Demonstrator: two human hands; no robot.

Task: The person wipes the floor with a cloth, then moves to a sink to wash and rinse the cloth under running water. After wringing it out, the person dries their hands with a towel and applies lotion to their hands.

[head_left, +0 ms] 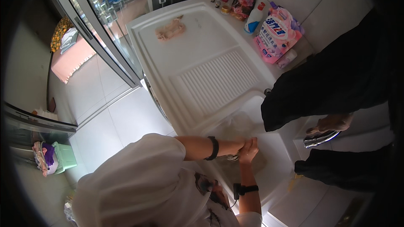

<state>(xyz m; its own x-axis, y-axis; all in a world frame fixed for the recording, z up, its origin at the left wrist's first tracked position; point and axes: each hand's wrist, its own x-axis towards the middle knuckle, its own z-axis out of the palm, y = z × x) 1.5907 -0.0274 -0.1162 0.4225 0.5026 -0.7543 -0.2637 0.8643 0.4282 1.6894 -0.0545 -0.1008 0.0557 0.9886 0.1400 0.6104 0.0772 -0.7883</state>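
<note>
Over the sink basin (275, 145), my left hand (238, 146) and my right hand (249, 150) are closed together, one against the other. A small piece of greyish, crumpled cloth (232, 157) shows below my left hand; most of what the fingers grip is hidden. Murky water (256, 170) lies in the basin under my hands. Pale, whitish fabric or suds (235, 122) appears in the basin just beyond them; I cannot tell which. A dark band circles each wrist.
Beyond the basin is a ribbed washboard (221, 77); a wet beige cloth (171, 29) lies on the white counter (185, 52). Along the wall stand a pink detergent pouch (277, 33), a spray bottle (253, 18) and jars. Black garments (328, 75) hang beside the chrome faucet (322, 138).
</note>
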